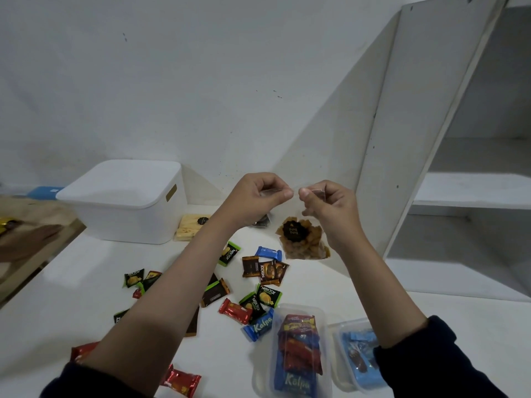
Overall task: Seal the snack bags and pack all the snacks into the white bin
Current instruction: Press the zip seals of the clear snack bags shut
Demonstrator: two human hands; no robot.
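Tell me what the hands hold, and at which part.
Both the left hand and right hand pinch the clear snack bag along its top edge.

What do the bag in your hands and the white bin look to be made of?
Bag: thin clear plastic film, likely glossy; the brown snacks and the shelf behind show through it. White bin: apparently rigid moulded plastic with a matte finish; smooth rounded corners, even colour, a cut-out handle slot.

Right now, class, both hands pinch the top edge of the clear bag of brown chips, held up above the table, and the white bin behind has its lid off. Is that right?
Not quite. The head view shows the white bin with its lid on. The rest stands: the left hand and right hand pinch the top edge of the clear bag of brown chips, held above the table.
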